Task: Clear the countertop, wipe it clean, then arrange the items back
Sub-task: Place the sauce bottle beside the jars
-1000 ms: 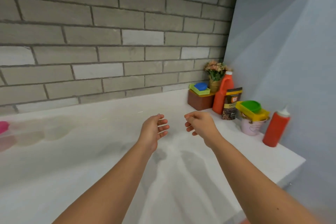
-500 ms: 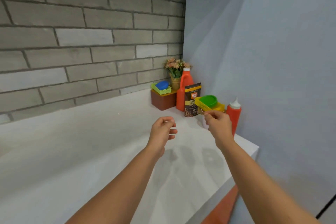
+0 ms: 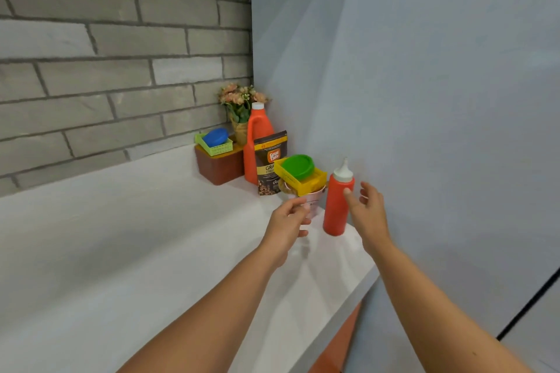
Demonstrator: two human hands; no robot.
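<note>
**White countertop (image 3: 121,236), red squeeze bottle (image 3: 336,209) at its right end**

Grey brick and a pale blue wall meet behind. The red squeeze bottle stands upright, its long axis vertical and its white nozzle pointing up. The right hand (image 3: 368,210), fingers spread, is just beside it. The left hand (image 3: 288,222), loosely curled and empty, hovers before a pink bucket (image 3: 316,195).

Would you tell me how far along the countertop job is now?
Done: nothing visibly; the orange jug and coffee pouch stand on the countertop. In hand: the open right hand hovers by the red squeeze bottle, the left hand by the pink bucket. Left: clearing, wiping, rearranging.
</note>
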